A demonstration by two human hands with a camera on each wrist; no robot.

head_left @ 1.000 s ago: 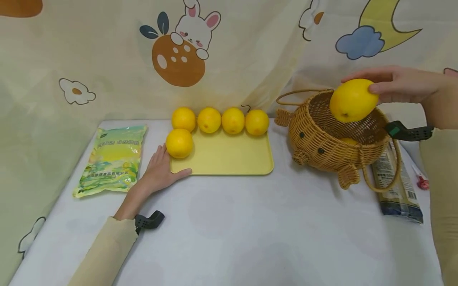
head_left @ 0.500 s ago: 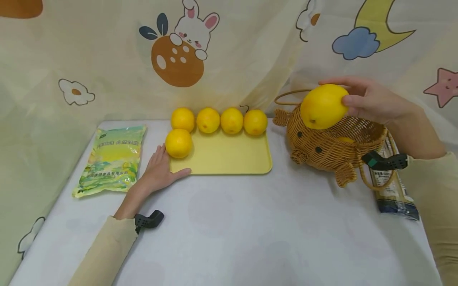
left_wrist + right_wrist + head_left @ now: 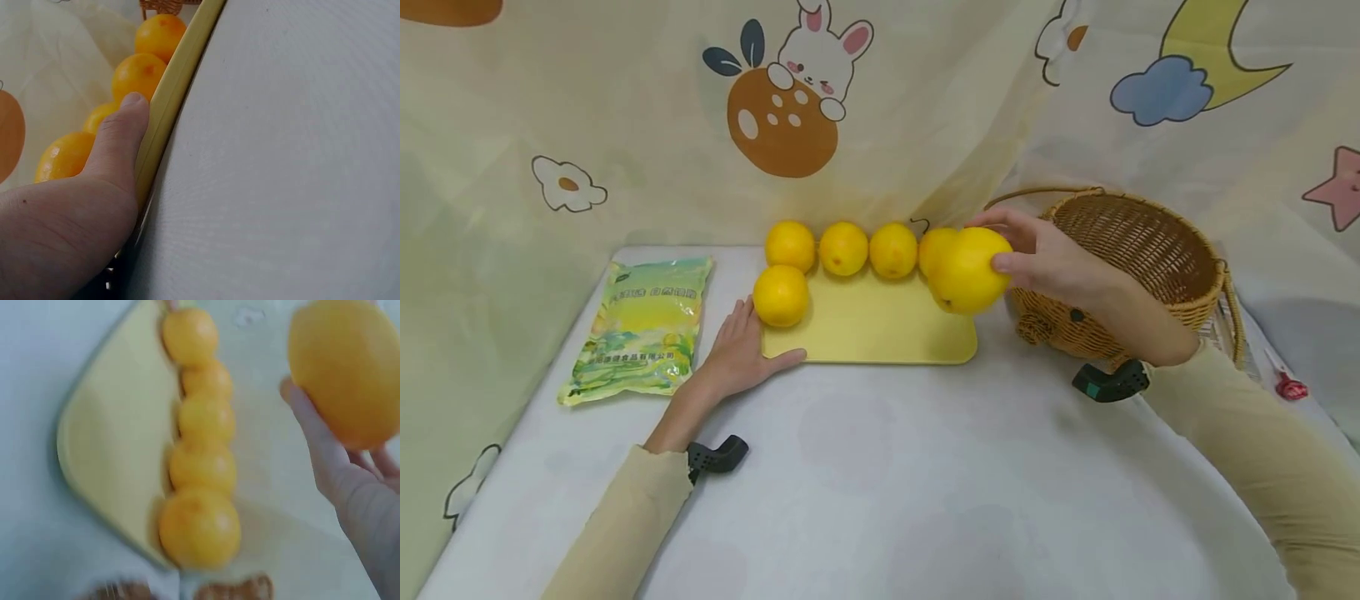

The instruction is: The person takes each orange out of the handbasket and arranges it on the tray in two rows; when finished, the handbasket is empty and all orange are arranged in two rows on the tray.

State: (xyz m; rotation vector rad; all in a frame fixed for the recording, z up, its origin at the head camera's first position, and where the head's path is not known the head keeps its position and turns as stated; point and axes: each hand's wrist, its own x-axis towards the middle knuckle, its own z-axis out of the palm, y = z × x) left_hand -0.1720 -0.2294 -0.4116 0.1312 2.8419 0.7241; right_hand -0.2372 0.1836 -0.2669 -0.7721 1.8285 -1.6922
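My right hand [image 3: 1063, 262] pinches a yellow-orange fruit that looks like an orange [image 3: 972, 273], held above the right end of the yellow tray [image 3: 880, 329]. In the right wrist view the held orange [image 3: 350, 372] sits between thumb and fingers. Several more oranges [image 3: 843, 249] line the tray's back edge; the held one partly covers the rightmost. Another orange [image 3: 781, 296] lies at the tray's left side. Against that left end rests my left hand [image 3: 737, 354], fingers straight, its thumb along the front rim. The left wrist view shows the thumb [image 3: 122, 137] against the rim.
Right of the tray stands a wicker basket [image 3: 1138, 242] with an animal face, partly behind my right forearm. A green-yellow printed bag [image 3: 636, 329] lies to the left. A small red-wrapped item [image 3: 1291, 387] is at the table's right edge. A printed cloth [image 3: 925, 108] hangs behind.
My right hand has carried the orange leftward and down from above the basket to over the tray's right end. The left hand stays at the tray's left end.
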